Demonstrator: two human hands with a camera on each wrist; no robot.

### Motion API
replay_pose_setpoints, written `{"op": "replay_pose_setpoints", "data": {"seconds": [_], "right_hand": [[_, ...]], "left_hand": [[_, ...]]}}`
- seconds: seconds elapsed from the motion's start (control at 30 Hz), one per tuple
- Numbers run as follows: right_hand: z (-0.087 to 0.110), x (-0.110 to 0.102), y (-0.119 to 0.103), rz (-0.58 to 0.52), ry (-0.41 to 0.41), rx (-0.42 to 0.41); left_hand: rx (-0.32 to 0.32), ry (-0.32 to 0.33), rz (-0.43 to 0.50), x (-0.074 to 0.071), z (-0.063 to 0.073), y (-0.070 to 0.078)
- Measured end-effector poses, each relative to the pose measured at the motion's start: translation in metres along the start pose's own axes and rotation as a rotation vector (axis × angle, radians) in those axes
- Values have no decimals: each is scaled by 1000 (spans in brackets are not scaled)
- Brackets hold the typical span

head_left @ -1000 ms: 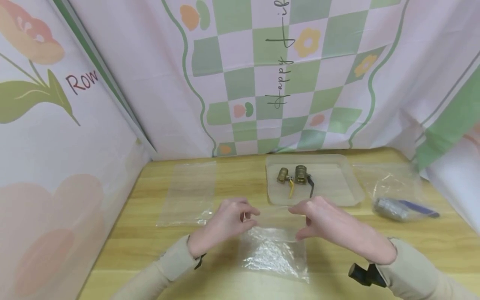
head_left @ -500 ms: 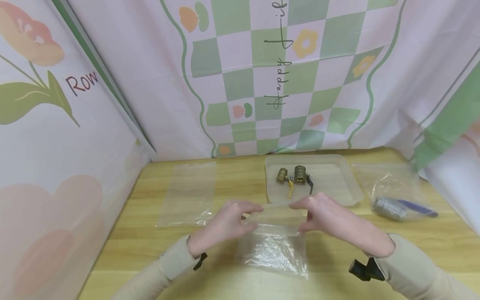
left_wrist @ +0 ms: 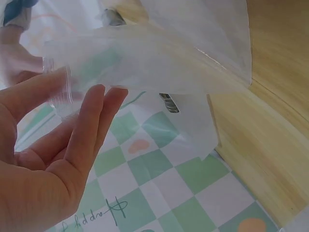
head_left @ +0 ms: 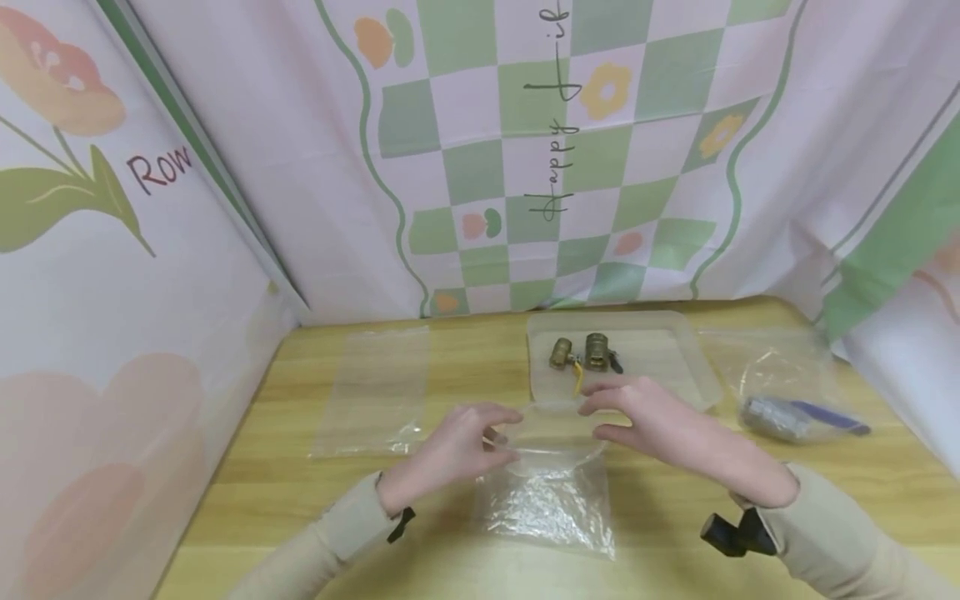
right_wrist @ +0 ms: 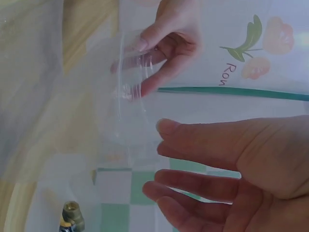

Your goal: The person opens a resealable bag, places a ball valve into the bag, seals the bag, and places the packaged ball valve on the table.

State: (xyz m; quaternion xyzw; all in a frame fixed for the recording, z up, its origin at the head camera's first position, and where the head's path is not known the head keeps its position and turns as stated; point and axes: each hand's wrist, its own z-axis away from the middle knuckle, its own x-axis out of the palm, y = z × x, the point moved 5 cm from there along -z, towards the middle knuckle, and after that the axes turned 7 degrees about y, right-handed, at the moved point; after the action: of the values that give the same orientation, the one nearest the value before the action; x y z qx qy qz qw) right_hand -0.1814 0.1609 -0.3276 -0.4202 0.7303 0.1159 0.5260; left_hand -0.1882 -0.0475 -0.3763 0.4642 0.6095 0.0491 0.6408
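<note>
A clear zip bag (head_left: 551,508) lies over the table at the centre, its mouth raised and spread toward the back. My left hand (head_left: 453,450) holds the left side of that mouth, thumb and fingers on either side of the film (left_wrist: 145,58). At the other side, my right hand (head_left: 660,425) has its fingers loosely spread, the fingertips (right_wrist: 169,126) just off the bag's edge. Behind the bag stands a shallow translucent tray (head_left: 667,367). It contains a brass ball valve (head_left: 560,353) with a yellow lever and a larger one (head_left: 597,352) with a dark lever.
Flat on the table to the left lies another clear bag (head_left: 375,387). On the right, a clear bag (head_left: 780,362) contains a grey lump (head_left: 776,418) and a blue strip-like item (head_left: 828,415). A patterned curtain (head_left: 480,192) closes off the back.
The bag's mouth has widened into a rounder opening. My right hand has lifted slightly and moved back, its fingers coming off the bag's edge. My left hand has stayed almost in place.
</note>
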Motion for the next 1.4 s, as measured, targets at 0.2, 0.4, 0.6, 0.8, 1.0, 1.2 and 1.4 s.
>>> {"op": "replay_pose_setpoints", "data": {"seconds": [0.2, 0.4, 0.6, 0.8, 1.0, 1.2, 1.4], "right_hand": [[-6, -14, 18, 6, 112, -1], [-10, -16, 56, -50, 53, 144], [-13, -8, 102, -84, -9, 274], [-15, 1, 139, -97, -74, 377], [-19, 8, 159, -70, -163, 445], [-21, 19, 171, -195, -280, 610], [-22, 34, 181, -301, -350, 708]], "left_hand": [[20, 10, -3, -1, -1, -1], [19, 6, 12, -1, -3, -1], [-8, 1, 25, -2, -4, -1], [8, 3, 35, -2, -5, -3], [9, -2, 43, -2, -5, -4], [15, -7, 36, -2, -5, -4], [19, -7, 46, -1, -5, -4]]}}
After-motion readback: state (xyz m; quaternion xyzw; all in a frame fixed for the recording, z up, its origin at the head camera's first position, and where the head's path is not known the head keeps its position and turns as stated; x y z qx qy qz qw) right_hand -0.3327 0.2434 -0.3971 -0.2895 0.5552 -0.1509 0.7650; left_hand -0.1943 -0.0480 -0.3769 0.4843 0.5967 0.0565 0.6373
